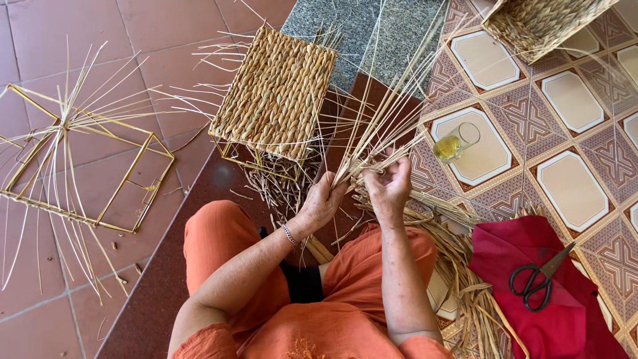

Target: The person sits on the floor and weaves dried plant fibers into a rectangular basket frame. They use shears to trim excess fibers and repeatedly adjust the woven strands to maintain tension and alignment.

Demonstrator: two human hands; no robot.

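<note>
You are sitting on a floor that changes under you: plain reddish tiles (100,40) fill the left of the frame, a dark polished step (193,199) runs diagonally through the middle, and patterned tiles (571,159) cover the right. A grey stone slab (372,33) lies at the top centre.

At upper centre a half-woven basket (279,93) lies on its side, its wire frame and loose straw ends showing at the bottom edge. A second woven basket (538,23) sits in the upper right corner; you cannot see what is in it. A bare yellow wire frame (126,186) with loose straws across it lies at the left. A small glass (453,143) with yellowish liquid stands on the patterned tiles right of centre. At lower right, black scissors (537,276) rest on a red cloth (531,292), beside a heap of loose straw (465,266).

Your hands meet at the centre of the frame on a bundle of straw strands (379,133) that fans up and to the right. Your left hand (322,203), a bracelet at its wrist, curls its fingers around the base of the bundle. Your right hand (389,183) is just beside it, fingertips pinching strands at the same gathered point.
</note>
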